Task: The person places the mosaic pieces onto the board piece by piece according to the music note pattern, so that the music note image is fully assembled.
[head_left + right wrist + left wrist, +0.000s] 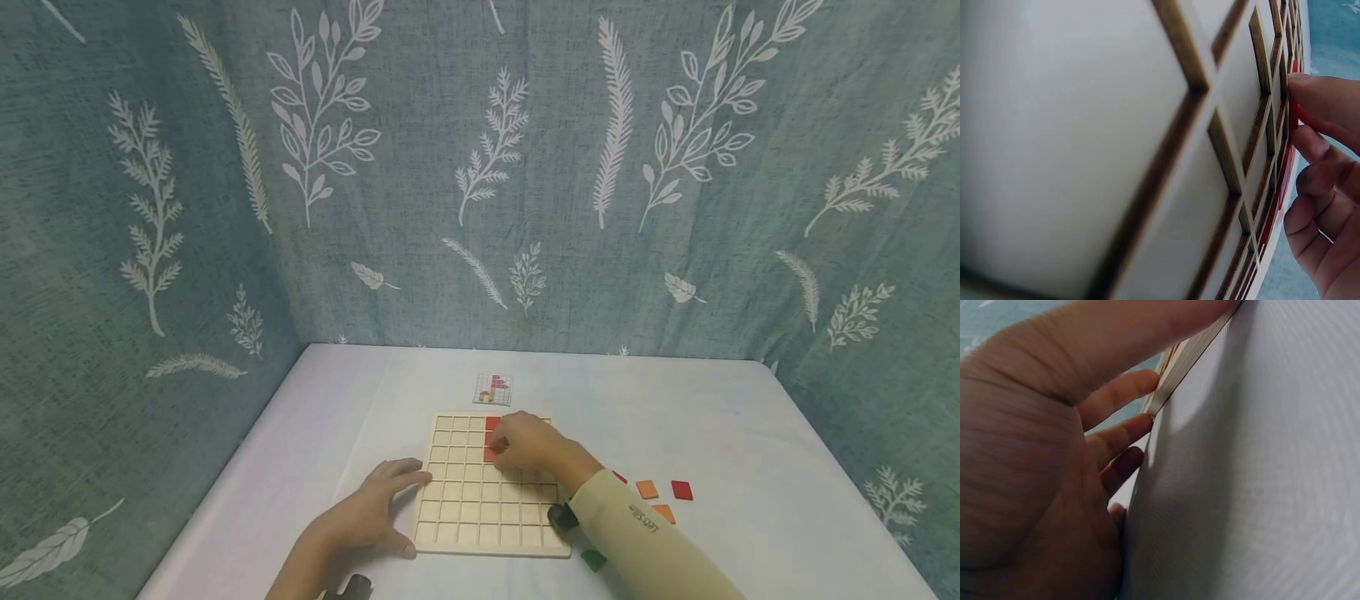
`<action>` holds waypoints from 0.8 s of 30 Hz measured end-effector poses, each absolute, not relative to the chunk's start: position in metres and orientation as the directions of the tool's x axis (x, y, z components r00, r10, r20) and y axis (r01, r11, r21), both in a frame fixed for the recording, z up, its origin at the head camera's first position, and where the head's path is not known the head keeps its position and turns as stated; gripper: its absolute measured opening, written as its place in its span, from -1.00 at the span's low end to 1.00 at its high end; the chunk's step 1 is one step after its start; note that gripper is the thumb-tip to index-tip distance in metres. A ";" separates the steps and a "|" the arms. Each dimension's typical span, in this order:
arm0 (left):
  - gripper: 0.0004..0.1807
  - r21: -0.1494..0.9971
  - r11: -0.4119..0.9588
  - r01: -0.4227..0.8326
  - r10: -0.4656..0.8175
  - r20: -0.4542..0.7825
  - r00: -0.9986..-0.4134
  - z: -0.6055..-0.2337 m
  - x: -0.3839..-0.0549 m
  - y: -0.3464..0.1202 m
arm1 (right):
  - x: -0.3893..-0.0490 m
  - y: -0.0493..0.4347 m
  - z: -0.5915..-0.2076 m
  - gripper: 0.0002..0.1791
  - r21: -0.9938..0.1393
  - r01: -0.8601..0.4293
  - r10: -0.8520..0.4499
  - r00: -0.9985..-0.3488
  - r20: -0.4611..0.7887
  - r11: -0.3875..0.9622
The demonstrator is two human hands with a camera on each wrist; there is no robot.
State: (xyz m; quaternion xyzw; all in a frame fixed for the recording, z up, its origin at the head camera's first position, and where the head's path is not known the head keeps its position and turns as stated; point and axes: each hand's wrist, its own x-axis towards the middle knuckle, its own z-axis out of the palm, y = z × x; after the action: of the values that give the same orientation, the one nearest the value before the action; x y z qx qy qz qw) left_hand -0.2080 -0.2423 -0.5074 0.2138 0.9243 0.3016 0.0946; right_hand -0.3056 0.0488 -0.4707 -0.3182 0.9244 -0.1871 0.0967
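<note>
A light wooden grid board (pixel 450 510) lies flat on the white table, with red square tiles (pixel 492 422) in one column at its far side. Over that column, my right hand (pixel 528 443) pinches a red tile (pixel 1294 112) between thumb and finger, low against the grid; the hand partly hides the tiles around it. My left hand (pixel 371 507) rests by the board's left side. Its spread fingers (pixel 1124 434) touch the board edge (pixel 1179 375), and the thumb is at the near left corner.
Behind the board lies a small picture card (pixel 492 389) with a gridded design. To the right are loose orange tiles (pixel 647 489), a red square (pixel 682 489) and a green piece (pixel 593 560), near the right sleeve (pixel 637 533). A patterned curtain (pixel 420 183) stands behind the table.
</note>
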 end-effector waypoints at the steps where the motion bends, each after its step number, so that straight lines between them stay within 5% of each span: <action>1: 0.18 0.599 0.727 0.335 0.451 -0.048 -0.891 -0.507 -0.208 -0.242 | -0.306 0.049 -0.471 -0.78 -0.402 -0.555 -0.626 -0.778 -0.059 0.728; 24: 0.18 0.597 0.735 0.320 0.439 -0.060 -0.897 -0.506 -0.208 -0.240 | -0.309 0.065 -0.471 -0.79 -0.349 -0.596 -0.647 -0.761 -0.039 0.723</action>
State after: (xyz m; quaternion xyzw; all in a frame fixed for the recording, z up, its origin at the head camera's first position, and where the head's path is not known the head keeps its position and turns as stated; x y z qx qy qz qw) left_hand -0.2083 -0.2398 -0.5060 0.2048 0.9262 0.3005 0.0991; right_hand -0.3095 0.0648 -0.4713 -0.3361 0.9247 -0.1600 0.0794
